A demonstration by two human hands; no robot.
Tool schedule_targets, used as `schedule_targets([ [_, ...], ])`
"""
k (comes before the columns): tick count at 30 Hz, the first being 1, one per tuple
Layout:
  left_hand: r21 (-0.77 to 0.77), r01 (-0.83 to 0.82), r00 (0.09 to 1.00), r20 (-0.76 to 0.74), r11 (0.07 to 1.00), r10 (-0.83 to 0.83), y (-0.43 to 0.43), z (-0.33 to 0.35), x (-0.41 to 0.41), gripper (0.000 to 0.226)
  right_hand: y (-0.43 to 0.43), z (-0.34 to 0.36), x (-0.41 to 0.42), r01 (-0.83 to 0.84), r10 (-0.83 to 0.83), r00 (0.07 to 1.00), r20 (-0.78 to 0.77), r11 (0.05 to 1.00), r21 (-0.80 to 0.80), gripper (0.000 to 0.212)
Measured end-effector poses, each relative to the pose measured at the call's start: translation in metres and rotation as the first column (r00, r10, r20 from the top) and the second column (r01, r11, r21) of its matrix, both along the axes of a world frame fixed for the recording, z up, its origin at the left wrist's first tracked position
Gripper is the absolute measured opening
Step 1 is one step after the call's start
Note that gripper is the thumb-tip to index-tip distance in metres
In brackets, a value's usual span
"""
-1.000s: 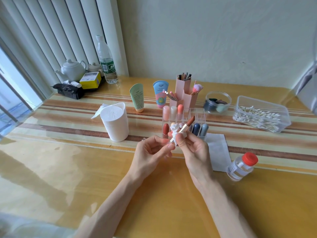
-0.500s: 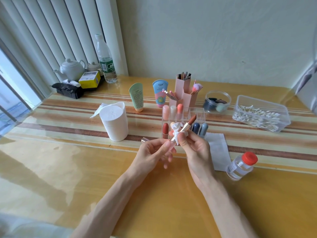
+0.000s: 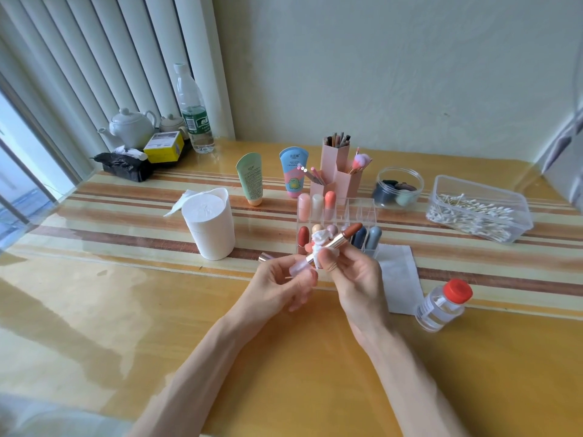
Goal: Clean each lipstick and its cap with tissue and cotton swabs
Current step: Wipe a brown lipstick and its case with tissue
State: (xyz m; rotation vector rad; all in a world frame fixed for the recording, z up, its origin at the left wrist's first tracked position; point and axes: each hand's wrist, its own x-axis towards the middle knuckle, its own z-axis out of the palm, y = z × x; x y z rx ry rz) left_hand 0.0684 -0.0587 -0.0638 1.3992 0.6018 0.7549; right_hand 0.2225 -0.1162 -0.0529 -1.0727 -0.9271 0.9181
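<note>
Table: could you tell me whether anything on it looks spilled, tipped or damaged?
Nothing stands out: the red-capped bottle is closed, the cotton swabs lie inside their tub, and the lipsticks stand in the clear organiser.

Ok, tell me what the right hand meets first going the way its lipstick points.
Probably the dark blue lipstick in the clear organizer, just beyond the tip of the open lipstick the right hand holds; depth is unclear, it might pass above.

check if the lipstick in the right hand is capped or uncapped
Uncapped. The lipstick shows its reddish-brown bullet bare above the right hand, and the left hand grips a separate frosted pink cap.
</note>
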Motion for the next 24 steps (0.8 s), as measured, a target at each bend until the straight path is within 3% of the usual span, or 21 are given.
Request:
schedule_targets([
  [3,-0.161,0.078,0.997,-0.002,0.984,-0.080,0.0014,0.0017,-0.0009,0.058,-0.0014,0.0025,0.0042,-0.024,0.024,1.000,-0.019,1.000,-0.001,0.028],
  [6,-0.105,0.073,0.997,-0.012,0.992,-0.075,0.0006,0.0018,-0.0012,0.044,-0.0029,0.0031,0.0033,-0.030,0.030,0.999,-0.018,1.000,0.006,0.024],
  [12,0.183,-0.158,0.985,-0.043,0.970,0.169,-0.0014,0.0022,0.0027,0.024,-0.0007,0.0026,0.0006,0.007,-0.006,0.999,-0.052,1.000,0.007,0.026],
  [14,0.160,-0.166,0.984,-0.038,0.973,0.174,-0.0024,0.0013,0.0036,0.028,-0.0005,0.0016,0.0030,0.013,-0.013,0.998,-0.059,1.000,-0.006,0.027],
  [18,-0.050,-0.047,0.999,-0.024,0.998,0.046,-0.0014,0.0024,0.0002,0.049,-0.0007,0.0012,0.0072,-0.007,0.006,0.995,-0.098,1.000,-0.010,0.026],
  [20,0.008,-0.060,0.998,-0.035,0.998,0.060,-0.0019,0.0030,0.0002,0.039,0.0001,0.0008,0.0061,-0.001,0.000,0.997,-0.079,1.000,-0.013,0.031],
  [24,0.133,-0.246,0.968,-0.023,0.960,0.251,-0.0011,-0.0008,0.0031,0.022,0.0016,0.0002,0.0029,0.031,-0.032,0.997,-0.074,0.999,-0.014,0.030],
])
